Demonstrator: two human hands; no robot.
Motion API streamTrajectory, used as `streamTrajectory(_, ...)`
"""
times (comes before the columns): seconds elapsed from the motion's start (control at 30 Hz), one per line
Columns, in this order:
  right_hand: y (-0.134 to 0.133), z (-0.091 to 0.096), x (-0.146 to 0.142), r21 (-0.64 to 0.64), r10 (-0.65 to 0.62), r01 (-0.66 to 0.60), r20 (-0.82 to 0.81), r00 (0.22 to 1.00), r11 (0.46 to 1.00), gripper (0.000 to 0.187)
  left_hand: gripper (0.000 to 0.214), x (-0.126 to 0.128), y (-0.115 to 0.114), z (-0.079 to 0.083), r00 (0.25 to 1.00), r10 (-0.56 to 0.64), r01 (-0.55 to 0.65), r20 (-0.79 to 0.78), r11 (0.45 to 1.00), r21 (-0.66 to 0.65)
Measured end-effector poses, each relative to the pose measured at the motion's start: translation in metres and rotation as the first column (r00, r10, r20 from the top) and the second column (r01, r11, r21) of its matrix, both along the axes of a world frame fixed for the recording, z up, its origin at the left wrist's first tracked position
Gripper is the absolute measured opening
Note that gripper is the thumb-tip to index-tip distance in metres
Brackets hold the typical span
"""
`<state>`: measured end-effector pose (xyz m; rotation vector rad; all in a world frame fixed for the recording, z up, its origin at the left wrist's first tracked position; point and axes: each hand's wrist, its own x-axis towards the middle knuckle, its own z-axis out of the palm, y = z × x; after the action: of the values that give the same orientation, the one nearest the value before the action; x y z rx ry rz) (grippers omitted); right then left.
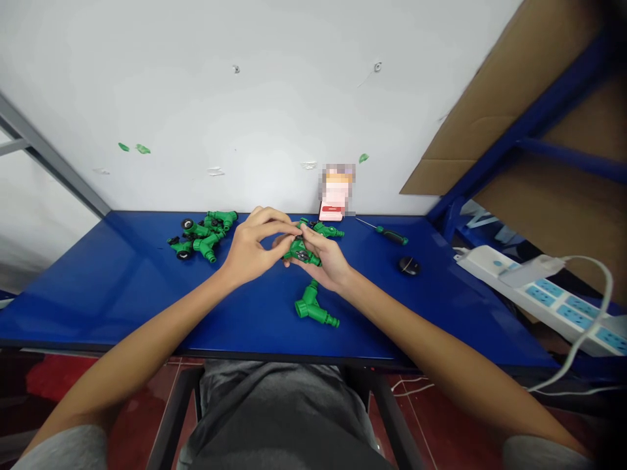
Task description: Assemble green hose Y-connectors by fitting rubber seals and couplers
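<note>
My hands meet over the middle of the blue table (122, 281). The right hand (327, 262) cradles a green fitting (300, 252) from below; the left hand (255, 245) pinches its top with the fingertips. A loose fitting (316, 311) lies nearer the front edge (finished, I'd guess), and a pile (203, 236) sits at the left, so most work seems undone. A screwdriver (389, 234) and a black cap (408, 265) lie well to the right. The table is bare beside both forearms.

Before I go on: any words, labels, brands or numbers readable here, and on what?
No text can be read.
On the pink and red box at the wall: blurred, unreadable.
On the power strip: markings too small to read.
On the green fitting held by the left hand and right hand: no print visible.
</note>
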<state>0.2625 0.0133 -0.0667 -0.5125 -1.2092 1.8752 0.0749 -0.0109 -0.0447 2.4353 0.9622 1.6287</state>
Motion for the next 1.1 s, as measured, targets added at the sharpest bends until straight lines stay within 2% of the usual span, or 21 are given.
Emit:
streamTrajectory(0.17, -0.0017, 0.0029, -0.0012, 0.038, 0.017, -0.017, 0.003, 1.000, 0.999, 0.032, 0.012, 0.0030, -0.0025, -0.0017, 0.999, 0.009, -0.008, 0.048, 1.000, -0.013)
streamTrajectory(0.3, -0.0034, 0.0055, -0.0013, 0.049, 0.024, -0.025, 0.005, 1.000, 0.999, 0.030, 0.003, 0.0045, -0.0033, -0.0016, 0.998, 0.026, -0.030, 0.059, 0.998, 0.062)
streamTrajectory(0.43, -0.0037, 0.0054, -0.0005, 0.041, 0.018, -0.019, 0.020, 1.000, 0.999, 0.030, 0.008, 0.0034, -0.0035, 0.0005, 0.999, 0.030, -0.032, 0.022, 0.994, 0.106)
streamTrajectory(0.7, -0.0012, 0.0010, -0.0007, 0.040, 0.026, -0.025, -0.009, 1.000, 0.999, 0.026, 0.017, 0.0022, -0.0034, 0.0004, 1.000, 0.011, -0.011, -0.011, 0.998, 0.069)
streamTrajectory(0.9, -0.0037, 0.0034, -0.0011, 0.027, 0.023, -0.024, 0.007, 1.000, 0.999, 0.028, 0.003, 0.0042, -0.0049, 0.0001, 0.998, 0.038, -0.041, 0.045, 0.998, 0.053)
streamTrajectory(1.1, -0.0023, 0.0010, -0.0009, 0.013, 0.022, -0.022, -0.006, 1.000, 1.000, 0.027, 0.007, 0.0004, 0.0013, 0.0006, 1.000, -0.006, 0.005, 0.012, 0.995, 0.097)
